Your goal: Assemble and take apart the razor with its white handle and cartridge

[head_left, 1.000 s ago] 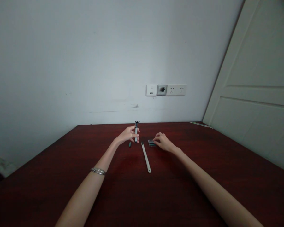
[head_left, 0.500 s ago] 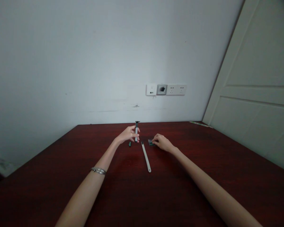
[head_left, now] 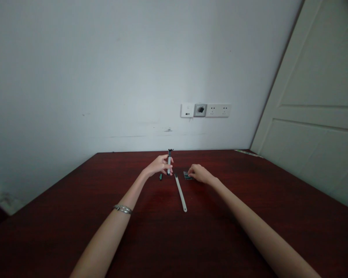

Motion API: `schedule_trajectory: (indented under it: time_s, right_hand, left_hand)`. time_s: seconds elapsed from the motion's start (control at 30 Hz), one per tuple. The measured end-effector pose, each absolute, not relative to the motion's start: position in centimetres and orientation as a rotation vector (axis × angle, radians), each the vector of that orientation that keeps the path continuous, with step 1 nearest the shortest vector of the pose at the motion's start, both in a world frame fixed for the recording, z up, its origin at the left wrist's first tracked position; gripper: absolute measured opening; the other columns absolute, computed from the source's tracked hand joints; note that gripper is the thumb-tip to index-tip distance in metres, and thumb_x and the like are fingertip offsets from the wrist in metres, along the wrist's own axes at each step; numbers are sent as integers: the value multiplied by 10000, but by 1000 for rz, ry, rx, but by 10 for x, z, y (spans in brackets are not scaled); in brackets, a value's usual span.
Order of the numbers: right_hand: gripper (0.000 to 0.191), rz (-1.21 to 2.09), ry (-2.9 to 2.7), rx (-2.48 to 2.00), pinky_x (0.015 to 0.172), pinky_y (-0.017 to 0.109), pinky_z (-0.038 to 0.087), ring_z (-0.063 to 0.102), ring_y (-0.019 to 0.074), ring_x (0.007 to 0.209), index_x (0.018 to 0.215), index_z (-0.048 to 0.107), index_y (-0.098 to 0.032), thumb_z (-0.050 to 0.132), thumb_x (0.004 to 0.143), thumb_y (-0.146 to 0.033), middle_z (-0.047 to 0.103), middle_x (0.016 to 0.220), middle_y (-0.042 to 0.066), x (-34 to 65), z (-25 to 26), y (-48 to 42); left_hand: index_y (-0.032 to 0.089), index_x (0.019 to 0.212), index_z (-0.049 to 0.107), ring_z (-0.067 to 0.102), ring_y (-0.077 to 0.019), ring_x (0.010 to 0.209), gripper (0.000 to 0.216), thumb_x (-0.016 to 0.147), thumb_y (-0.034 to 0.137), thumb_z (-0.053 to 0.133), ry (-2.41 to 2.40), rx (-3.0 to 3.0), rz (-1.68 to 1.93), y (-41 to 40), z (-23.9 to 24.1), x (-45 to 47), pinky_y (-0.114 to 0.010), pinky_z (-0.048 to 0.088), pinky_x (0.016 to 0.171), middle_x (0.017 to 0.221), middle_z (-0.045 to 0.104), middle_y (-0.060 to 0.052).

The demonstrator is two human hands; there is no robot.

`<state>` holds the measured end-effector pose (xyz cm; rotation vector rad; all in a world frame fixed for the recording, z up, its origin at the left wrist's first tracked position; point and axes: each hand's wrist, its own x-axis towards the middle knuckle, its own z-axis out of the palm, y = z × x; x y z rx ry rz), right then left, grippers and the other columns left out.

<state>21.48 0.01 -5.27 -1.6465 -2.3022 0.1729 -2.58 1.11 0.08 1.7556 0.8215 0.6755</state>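
Observation:
Held upright in my left hand [head_left: 160,165] is a light grey razor handle [head_left: 169,165] with a black forked top; my fingers are closed around it. My right hand [head_left: 200,173] rests low over a small clear plastic case [head_left: 186,175] with dark green parts in it. Its fingertips are bent together at the case's right side, and what they grip is hidden. Between the hands lies a long light grey stick [head_left: 181,194], black at the far end and with a hole at the near end. A small green and black piece [head_left: 161,177] lies under my left hand.
The dark red wooden table [head_left: 150,239] reaches back to a white wall with a row of sockets [head_left: 205,110]. A pale printed strip [head_left: 248,153] lies at the back right edge, close to a light panelled door [head_left: 316,127].
The whole view has shifted slightly. The razor handle stays upright in my left hand, and my right hand has edged a little rightward over the case, showing more of it.

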Motion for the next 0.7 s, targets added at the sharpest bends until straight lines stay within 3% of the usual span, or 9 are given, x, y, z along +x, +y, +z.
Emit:
schedule_trajectory:
  time_s: [0.7]
  right_hand:
    - [250, -77, -2439, -1636, 775, 260, 388, 547, 188, 959, 906, 648, -163, 413, 894, -249, 605, 992, 90, 207, -49, -10]
  left_hand:
    - [134, 923, 475, 664, -189, 606, 281, 714, 230, 637, 808, 1763, 663, 13, -2, -25, -246, 500, 510, 719, 665, -98]
